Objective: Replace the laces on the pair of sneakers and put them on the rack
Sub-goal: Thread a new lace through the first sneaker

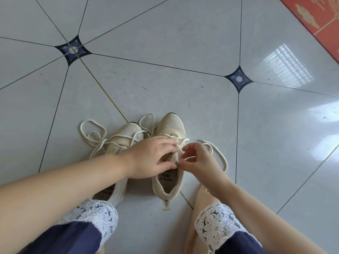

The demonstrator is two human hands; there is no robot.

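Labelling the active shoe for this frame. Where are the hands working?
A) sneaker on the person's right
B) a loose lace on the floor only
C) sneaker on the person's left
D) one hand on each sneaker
A: the left hand grips the right sneaker at its throat and the right hand's fingers pinch its lace; no fingers are on the left sneaker.

Glossy pale grey floor tiles (165,43) fill the view, joined by thin dark grout lines. Dark blue diamond insets sit at corners, one at ten o'clock (72,50), another at two o'clock (238,79). A red patterned tile border (322,21) crosses the one o'clock corner. A barred window's bright reflection (288,66) shines at two o'clock.
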